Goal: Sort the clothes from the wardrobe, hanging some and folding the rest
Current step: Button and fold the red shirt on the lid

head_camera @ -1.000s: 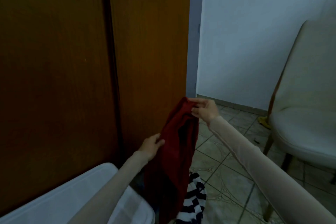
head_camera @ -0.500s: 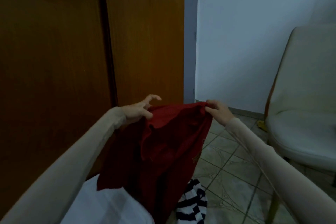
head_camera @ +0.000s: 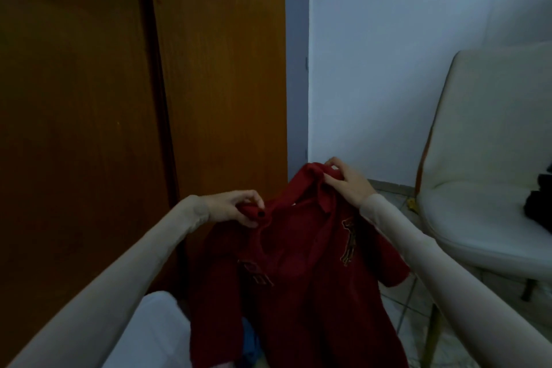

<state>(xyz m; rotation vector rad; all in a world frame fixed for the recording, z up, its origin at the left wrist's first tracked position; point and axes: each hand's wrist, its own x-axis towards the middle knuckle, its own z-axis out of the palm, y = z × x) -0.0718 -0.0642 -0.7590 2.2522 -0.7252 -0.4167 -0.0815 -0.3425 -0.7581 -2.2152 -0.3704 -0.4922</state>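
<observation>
I hold a dark red polo shirt (head_camera: 298, 284) up in front of me, its front facing me with an embroidered emblem on the chest. My left hand (head_camera: 236, 207) pinches the left shoulder of the shirt. My right hand (head_camera: 348, 184) grips the right shoulder near the collar, a little higher. The shirt hangs down between my arms over the basket below. The brown wooden wardrobe (head_camera: 119, 98) stands right behind it, its doors closed.
A white laundry basket (head_camera: 155, 329) sits at the bottom left, with a bit of blue cloth (head_camera: 249, 340) showing inside. A cream padded chair (head_camera: 484, 182) stands at the right with a dark item (head_camera: 540, 206) on its seat. Tiled floor lies between.
The shirt has been turned and spread so its front with the emblem faces me. My hands have shifted to grip its two shoulders. The striped garment is now hidden behind it.
</observation>
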